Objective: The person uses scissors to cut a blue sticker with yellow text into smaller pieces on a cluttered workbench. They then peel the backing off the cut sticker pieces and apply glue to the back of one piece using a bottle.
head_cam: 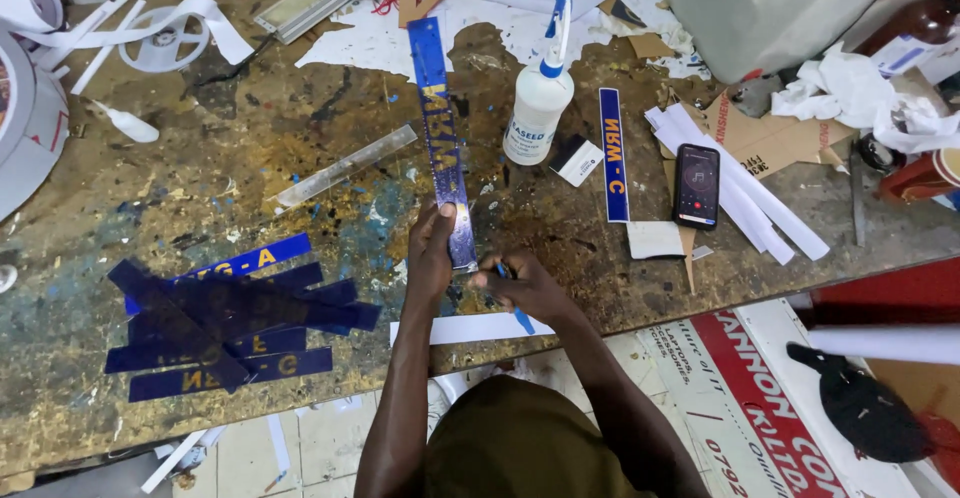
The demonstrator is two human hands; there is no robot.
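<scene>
Pressing the long blue strip with yellow letters (441, 138) flat on the stained wooden surface (250, 168), your left hand (432, 248) pins its near end. Your right hand (525, 288) is closed around a small blue-handled tool (520, 313) just beside that end. Keep the strip steady and work slowly.

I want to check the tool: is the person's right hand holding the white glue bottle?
No, the right hand holds a blue-handled tool; the glue bottle stands apart.
</scene>
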